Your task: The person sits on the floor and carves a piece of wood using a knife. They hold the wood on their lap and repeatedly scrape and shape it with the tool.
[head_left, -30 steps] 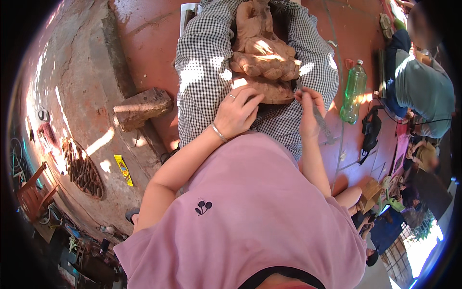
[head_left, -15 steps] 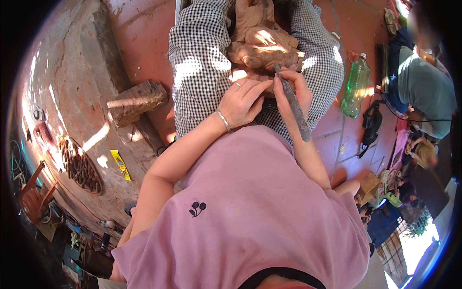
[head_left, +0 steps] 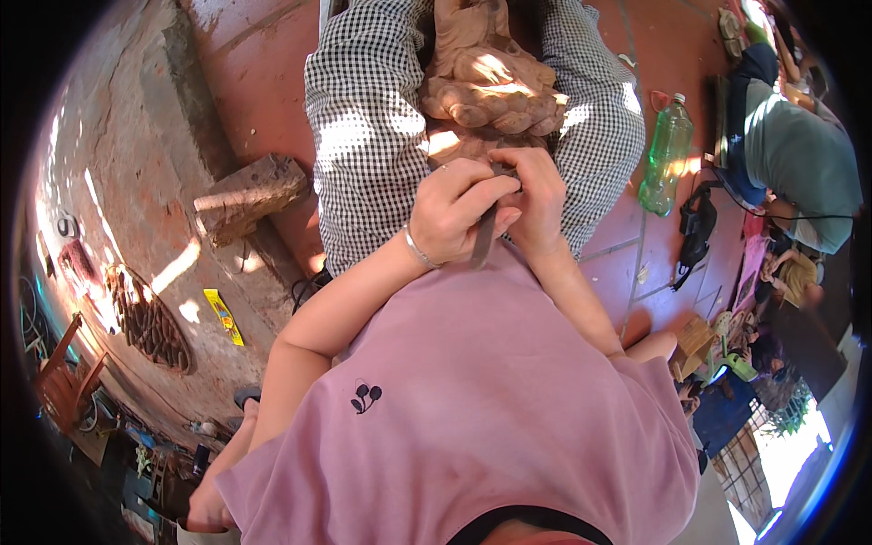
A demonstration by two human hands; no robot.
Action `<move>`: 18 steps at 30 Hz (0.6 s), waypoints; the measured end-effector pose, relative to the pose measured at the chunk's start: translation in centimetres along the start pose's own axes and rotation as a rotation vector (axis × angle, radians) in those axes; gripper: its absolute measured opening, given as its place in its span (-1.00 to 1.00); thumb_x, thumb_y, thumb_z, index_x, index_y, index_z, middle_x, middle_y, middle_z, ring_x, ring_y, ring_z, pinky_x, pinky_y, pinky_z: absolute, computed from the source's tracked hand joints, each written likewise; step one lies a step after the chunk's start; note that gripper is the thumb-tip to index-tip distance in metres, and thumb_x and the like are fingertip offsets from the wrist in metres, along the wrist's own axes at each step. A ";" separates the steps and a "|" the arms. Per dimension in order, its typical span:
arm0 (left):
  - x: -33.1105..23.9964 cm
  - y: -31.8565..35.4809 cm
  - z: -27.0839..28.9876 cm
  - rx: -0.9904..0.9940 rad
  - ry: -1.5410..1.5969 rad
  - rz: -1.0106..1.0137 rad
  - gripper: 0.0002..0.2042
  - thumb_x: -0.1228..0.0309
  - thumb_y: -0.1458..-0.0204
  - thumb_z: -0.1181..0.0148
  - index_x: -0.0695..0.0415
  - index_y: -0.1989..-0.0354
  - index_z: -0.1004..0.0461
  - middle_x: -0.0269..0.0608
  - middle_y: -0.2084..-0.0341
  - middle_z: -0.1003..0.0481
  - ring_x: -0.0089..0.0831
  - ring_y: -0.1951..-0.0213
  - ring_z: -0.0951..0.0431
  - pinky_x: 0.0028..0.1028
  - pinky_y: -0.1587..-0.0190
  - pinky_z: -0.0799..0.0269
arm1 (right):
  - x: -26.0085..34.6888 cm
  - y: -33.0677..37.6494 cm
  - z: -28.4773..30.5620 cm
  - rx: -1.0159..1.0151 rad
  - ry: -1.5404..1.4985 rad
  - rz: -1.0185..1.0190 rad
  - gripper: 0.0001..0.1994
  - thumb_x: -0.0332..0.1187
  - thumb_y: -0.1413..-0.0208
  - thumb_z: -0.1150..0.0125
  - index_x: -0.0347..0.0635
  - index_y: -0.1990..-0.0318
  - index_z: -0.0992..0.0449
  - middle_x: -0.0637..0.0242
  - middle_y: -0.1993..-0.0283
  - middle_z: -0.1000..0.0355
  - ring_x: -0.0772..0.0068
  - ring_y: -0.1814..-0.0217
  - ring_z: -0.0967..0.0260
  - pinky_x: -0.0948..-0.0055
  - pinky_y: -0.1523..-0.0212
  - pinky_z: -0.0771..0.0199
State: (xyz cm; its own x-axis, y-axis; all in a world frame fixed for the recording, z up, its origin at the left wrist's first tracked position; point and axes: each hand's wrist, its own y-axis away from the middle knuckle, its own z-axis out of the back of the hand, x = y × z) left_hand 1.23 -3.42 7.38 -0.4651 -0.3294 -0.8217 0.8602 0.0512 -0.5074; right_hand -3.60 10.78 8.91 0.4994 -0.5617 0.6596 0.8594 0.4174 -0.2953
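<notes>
A long, narrow, flat grey metal bar (head_left: pixel 484 240) runs between my hands, its lower end sticking out towards my shirt. My left hand (head_left: pixel 454 211) is closed with its fingers curled over the bar. From the other side, my right hand (head_left: pixel 538 195) grips the bar's upper part, knuckles up. Beyond my hands a reddish-brown carved figure (head_left: pixel 490 77) rests between my checked trouser legs, with rounded, petal-like lobes along its near edge. The fingers hide the middle of the bar, and whether its far end touches the carving I cannot tell.
A wooden block (head_left: pixel 250 200) lies at the left by a raised slab (head_left: pixel 136 163), which bears a yellow packet (head_left: pixel 223 317) and a brown beaded mat (head_left: pixel 150 322). On the right tiles stand a green bottle (head_left: pixel 666 156) and a black pouch (head_left: pixel 698 234). Another person (head_left: pixel 790 154) sits far right.
The metal bar has swung from slanting along my right forearm to pointing down between my hands. My right hand has turned over and moved left, and my hands now meet around the bar.
</notes>
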 end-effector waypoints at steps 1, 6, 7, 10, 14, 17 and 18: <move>-0.1 -0.3 0.5 -0.035 0.011 0.016 -0.73 0.28 -0.06 -0.37 0.17 0.14 -0.61 -0.16 0.36 -0.50 -0.29 0.35 -0.53 -0.41 0.35 -0.48 | 0.1 0.0 -0.1 0.020 0.015 0.009 -0.82 -0.53 0.08 -0.31 -0.19 0.27 -0.53 0.25 0.31 -0.51 0.13 0.29 -0.44 0.26 0.29 -0.45; 1.9 -0.3 0.6 -0.031 0.244 0.202 -0.76 0.39 0.00 -0.38 0.13 0.15 -0.60 -0.17 0.34 -0.58 -0.22 0.28 -0.60 -0.36 0.27 -0.51 | -0.6 1.3 -0.2 0.100 -0.017 -0.090 -0.78 -0.41 -0.05 -0.39 -0.22 0.16 -0.56 0.20 0.25 -0.52 0.19 0.23 -0.47 0.30 0.21 -0.48; 2.3 0.3 -0.2 -0.080 0.174 0.172 -0.81 0.33 -0.04 -0.34 0.16 0.28 -0.54 -0.14 0.41 -0.50 -0.16 0.35 -0.53 -0.29 0.30 -0.46 | -1.3 2.0 -0.3 0.096 -0.087 -0.125 -0.78 -0.43 -0.10 -0.37 -0.26 0.11 -0.55 0.22 0.23 -0.54 0.28 0.21 -0.47 0.35 0.19 -0.48; 3.6 1.3 -2.5 -0.256 0.153 0.146 -0.68 0.26 -0.10 -0.28 0.24 0.52 -0.39 -0.06 0.52 -0.38 -0.03 0.47 -0.43 -0.19 0.39 -0.38 | -2.5 3.3 0.2 0.199 -0.172 -0.223 -0.76 -0.49 -0.19 -0.33 -0.38 0.03 -0.54 0.28 0.20 -0.56 0.45 0.18 -0.45 0.41 0.13 -0.50; 3.8 2.2 -3.6 -0.284 0.351 0.355 -0.70 0.25 -0.14 -0.26 0.31 0.42 -0.53 -0.07 0.63 -0.48 -0.31 0.55 -0.53 -0.29 0.45 -0.39 | -3.9 3.2 1.5 0.284 -0.284 -0.379 -0.75 -0.30 -0.39 -0.07 -0.34 0.04 -0.52 0.38 0.36 -0.36 0.50 0.33 -0.27 0.48 0.25 -0.41; 3.2 2.1 -2.9 -0.230 0.647 0.614 -0.64 0.21 -0.25 -0.20 0.32 0.40 -0.56 -0.26 0.71 -0.48 -0.57 0.65 -0.48 -0.48 0.59 -0.36 | -4.2 2.3 1.2 0.210 -0.309 -0.367 -0.74 -0.34 -0.38 -0.09 -0.31 -0.08 -0.48 0.37 0.30 -0.33 0.45 0.29 -0.30 0.42 0.17 -0.45; 3.2 2.0 -2.6 -0.191 0.697 0.610 -0.61 0.16 -0.27 -0.18 0.27 0.46 -0.54 -0.31 0.69 -0.49 -0.60 0.70 -0.43 -0.54 0.65 -0.31 | -3.8 2.1 0.7 0.152 -0.300 -0.256 -0.73 -0.37 -0.36 -0.11 -0.30 -0.12 -0.46 0.36 0.27 -0.33 0.45 0.27 -0.30 0.41 0.17 -0.45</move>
State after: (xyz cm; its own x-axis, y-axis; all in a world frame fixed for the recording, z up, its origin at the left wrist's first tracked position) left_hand 0.90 -1.89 3.09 -0.0198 0.4398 -0.8979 0.9763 0.2021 0.0775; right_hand -3.73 14.31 6.33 0.1984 -0.4378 0.8769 0.9146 0.4042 -0.0051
